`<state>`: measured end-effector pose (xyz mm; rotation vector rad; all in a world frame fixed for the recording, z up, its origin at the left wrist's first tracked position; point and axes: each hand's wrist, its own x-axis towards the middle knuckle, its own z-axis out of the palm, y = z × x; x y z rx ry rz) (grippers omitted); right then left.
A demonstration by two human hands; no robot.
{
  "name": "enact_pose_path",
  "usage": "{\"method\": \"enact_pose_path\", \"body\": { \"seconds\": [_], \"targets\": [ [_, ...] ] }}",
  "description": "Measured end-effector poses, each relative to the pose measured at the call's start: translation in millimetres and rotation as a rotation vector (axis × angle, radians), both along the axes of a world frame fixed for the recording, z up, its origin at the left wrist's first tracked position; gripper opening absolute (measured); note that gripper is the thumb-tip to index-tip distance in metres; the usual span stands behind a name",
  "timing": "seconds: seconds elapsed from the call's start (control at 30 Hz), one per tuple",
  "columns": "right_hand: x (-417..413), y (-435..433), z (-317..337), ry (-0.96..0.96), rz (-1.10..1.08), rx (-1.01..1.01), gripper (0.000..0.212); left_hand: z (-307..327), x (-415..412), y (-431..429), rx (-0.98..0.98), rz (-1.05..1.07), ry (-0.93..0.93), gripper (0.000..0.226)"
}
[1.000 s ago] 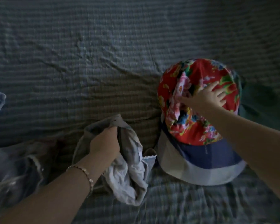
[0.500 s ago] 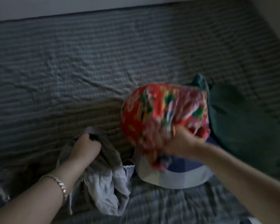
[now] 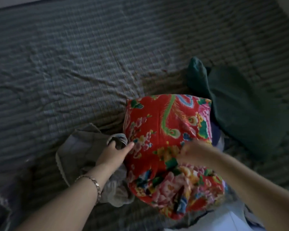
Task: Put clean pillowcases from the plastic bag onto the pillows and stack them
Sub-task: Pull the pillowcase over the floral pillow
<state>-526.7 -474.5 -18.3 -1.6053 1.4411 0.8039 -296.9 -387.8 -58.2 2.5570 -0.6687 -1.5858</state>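
A red floral pillow [image 3: 165,130] is held up over the bed, its lower end bunched. My right hand [image 3: 192,151], blurred by motion, grips the pillow's fabric near its middle. My left hand [image 3: 113,153] holds a fold of the grey pillowcase [image 3: 80,147] that lies crumpled on the bed, with its index finger touching the pillow's left side. A blue and white pillow [image 3: 220,139] shows only as a sliver behind the red one.
A dark green pillow [image 3: 237,107] lies to the right on the striped grey bedsheet [image 3: 73,64]. A wall edge shows at the top right corner. White fabric [image 3: 220,220] sits at the bottom right.
My right hand lifted the red pillow off the blue and white one and swung it left toward my left hand. My left hand, still holding the grey pillowcase, now touches the pillow.
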Motion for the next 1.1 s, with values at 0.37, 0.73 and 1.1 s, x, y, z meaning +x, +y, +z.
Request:
{"method": "enact_pose_path", "body": {
  "seconds": [0.37,0.73,1.1],
  "targets": [
    [-12,-78,-52,-0.096,-1.15,-0.038,0.106,-40,18,-87,0.03,0.409,0.24,0.101],
    [96,21,26,-0.319,-0.718,-0.327,0.133,22,-18,-11,-0.432,0.096,0.045,0.033],
    [115,20,-13,-0.123,-0.728,-0.389,0.112,24,-23,10,-0.418,-0.171,0.123,0.017]
  ]
}}
